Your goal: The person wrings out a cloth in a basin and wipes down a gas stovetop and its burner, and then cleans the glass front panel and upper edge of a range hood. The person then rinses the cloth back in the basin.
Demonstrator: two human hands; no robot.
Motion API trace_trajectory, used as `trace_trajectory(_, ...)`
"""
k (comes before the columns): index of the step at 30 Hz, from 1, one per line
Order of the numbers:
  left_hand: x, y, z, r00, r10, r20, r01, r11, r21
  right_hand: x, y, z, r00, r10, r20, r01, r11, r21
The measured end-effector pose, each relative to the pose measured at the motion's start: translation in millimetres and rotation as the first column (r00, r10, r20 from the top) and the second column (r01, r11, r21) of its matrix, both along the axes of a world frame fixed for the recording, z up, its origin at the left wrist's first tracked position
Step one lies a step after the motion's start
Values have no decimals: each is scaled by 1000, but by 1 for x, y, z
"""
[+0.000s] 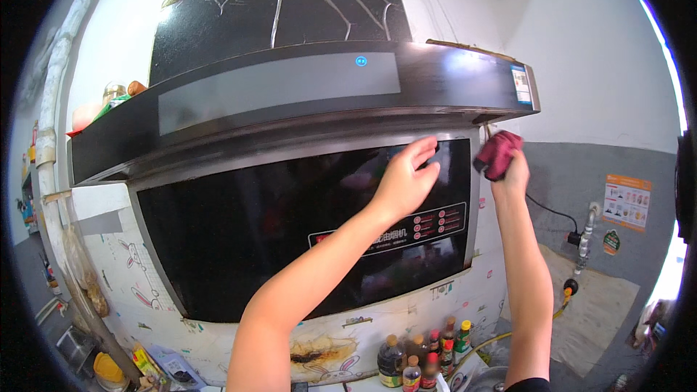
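Note:
My right hand (516,173) grips a bunched dark red cloth (496,153) beside the right edge of a range hood. In front of the hood's glossy black glass panel (234,228), near its upper right part, is my left hand (409,181). It is empty, with the thumb held away from the bent fingers; whether it touches the glass I cannot tell. Over both hands juts the hood's dark upper body (446,79), which carries a grey strip (272,90) with a lit blue symbol. My left forearm covers part of the printed label on the glass.
Several sauce bottles (391,365) stand below the hood at the right. A yellow hose (493,340) runs past them to a pipe (585,245) on the grey wall. A black cable (552,209) hangs behind my right arm. Jars (114,92) sit atop the hood's left end.

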State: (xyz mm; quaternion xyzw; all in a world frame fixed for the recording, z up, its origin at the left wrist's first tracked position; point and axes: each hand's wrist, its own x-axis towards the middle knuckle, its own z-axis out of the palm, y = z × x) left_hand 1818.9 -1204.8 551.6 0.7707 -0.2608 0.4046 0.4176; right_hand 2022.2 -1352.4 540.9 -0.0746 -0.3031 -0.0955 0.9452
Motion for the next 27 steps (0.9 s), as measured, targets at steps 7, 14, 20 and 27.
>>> trace_trajectory(7,-48,-38,6,505,60,861,-796,419,437,-7,-72,76,194,-921,338,968,125,-216)
trace_trajectory(14,-50,-43,15,33,319,947,-995,102,0,-99,-9,80,-182,-862,473,974,-223,-32)
trace_trajectory(20,-44,-32,24,-69,509,858,-994,-107,-16,-137,-5,89,-304,-681,666,935,-81,344)
trace_trajectory(27,-56,-30,22,-94,440,893,-987,-157,-27,-40,-67,102,-74,-849,524,968,-188,-168)
